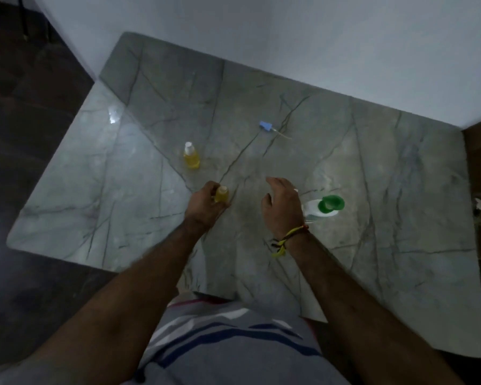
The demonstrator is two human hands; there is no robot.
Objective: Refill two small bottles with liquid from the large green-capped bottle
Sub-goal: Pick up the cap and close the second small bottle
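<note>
My left hand (pixel 206 202) grips a small bottle (pixel 222 193) of yellow liquid that stands on the marble table (pixel 372 176); no cap shows on it. A second small bottle (pixel 191 156) with yellow liquid and a white cap stands upright farther back, to the left. The large bottle (pixel 321 208), white with a green cap, stands right of my right hand (pixel 282 207). That hand hovers with its fingers apart, close to the large bottle; I cannot tell whether it touches it.
A small blue sprayer piece (pixel 267 125) with a thin tube lies near the table's far middle. A white wall runs along the table's back edge. Dark floor lies to the left, and a wooden surface shows at the right edge.
</note>
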